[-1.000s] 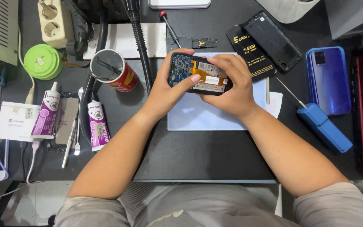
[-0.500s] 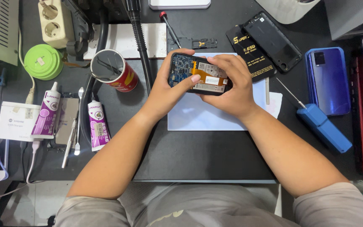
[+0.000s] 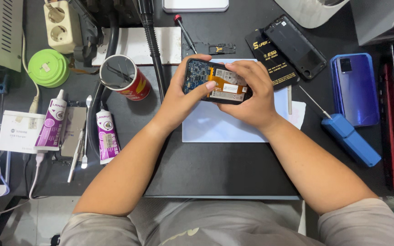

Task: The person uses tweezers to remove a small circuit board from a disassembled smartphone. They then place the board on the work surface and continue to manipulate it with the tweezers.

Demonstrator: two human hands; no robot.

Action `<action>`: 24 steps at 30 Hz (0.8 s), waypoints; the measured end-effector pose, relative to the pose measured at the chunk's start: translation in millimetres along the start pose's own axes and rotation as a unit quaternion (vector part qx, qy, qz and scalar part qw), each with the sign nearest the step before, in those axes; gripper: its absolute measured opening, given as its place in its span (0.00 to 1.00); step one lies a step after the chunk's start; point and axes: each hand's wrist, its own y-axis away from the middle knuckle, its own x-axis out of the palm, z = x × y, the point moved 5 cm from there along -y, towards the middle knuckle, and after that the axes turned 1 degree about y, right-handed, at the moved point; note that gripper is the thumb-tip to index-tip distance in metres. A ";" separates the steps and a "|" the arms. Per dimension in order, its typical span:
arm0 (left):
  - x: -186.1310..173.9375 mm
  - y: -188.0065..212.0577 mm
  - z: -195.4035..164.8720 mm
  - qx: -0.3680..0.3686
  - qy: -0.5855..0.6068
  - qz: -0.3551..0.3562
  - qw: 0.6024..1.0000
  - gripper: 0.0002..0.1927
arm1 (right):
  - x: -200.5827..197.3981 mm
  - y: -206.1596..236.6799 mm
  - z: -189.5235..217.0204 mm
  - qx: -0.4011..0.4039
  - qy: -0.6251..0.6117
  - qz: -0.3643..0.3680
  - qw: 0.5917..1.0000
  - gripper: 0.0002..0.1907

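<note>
Both my hands hold an opened phone (image 3: pixel 216 82) with its back off, showing a blue circuit board and an orange flex cable. My left hand (image 3: pixel 181 93) grips its left end, with the thumb pressed on the middle of the insides. My right hand (image 3: pixel 251 95) wraps around its right end, fingers curled over the top edge. The phone hovers over a pale blue sheet (image 3: pixel 220 125) lying on the dark work mat (image 3: pixel 206 168).
A red can (image 3: pixel 125 77) holding tools, two purple glue tubes (image 3: pixel 106 136), tweezers (image 3: pixel 76 155) and a green round case (image 3: pixel 49 67) lie left. Right are a black phone back cover (image 3: pixel 297 45), a blue phone (image 3: pixel 354 89), a blue-handled screwdriver (image 3: pixel 349 139). A red-tipped screwdriver (image 3: pixel 183 29) lies behind.
</note>
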 end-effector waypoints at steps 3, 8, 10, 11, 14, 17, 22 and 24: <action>-2.1 -1.6 1.3 -0.003 0.014 -0.002 1.000 0.25 | -0.5 -2.2 0.7 0.002 -0.005 0.004 1.000 0.39; -2.2 -1.6 3.1 -0.008 0.050 -0.002 0.999 0.24 | -0.5 -3.2 4.6 0.007 0.011 0.007 1.000 0.38; -2.7 -1.6 2.7 -0.011 0.059 -0.004 0.998 0.24 | -0.3 -4.5 5.4 0.005 0.018 0.007 1.000 0.38; -2.8 -1.5 2.3 -0.007 0.050 -0.010 0.999 0.24 | 0.0 -4.8 5.8 0.006 0.022 0.008 1.000 0.38; -2.7 -2.8 3.7 -0.005 0.041 -0.026 0.999 0.23 | -0.4 -6.0 6.3 0.004 0.025 0.013 1.000 0.38; -3.5 -4.2 8.8 -0.010 0.054 -0.040 0.998 0.20 | -0.4 -6.9 6.3 0.002 0.022 0.016 1.000 0.38; -6.8 -5.8 18.2 -0.016 0.127 -0.045 0.991 0.13 | 1.0 -7.2 6.3 0.002 0.010 0.030 0.999 0.40; -8.7 -6.6 19.3 -0.013 0.128 -0.059 0.990 0.12 | 1.6 -8.2 5.8 0.003 -0.003 0.043 0.999 0.42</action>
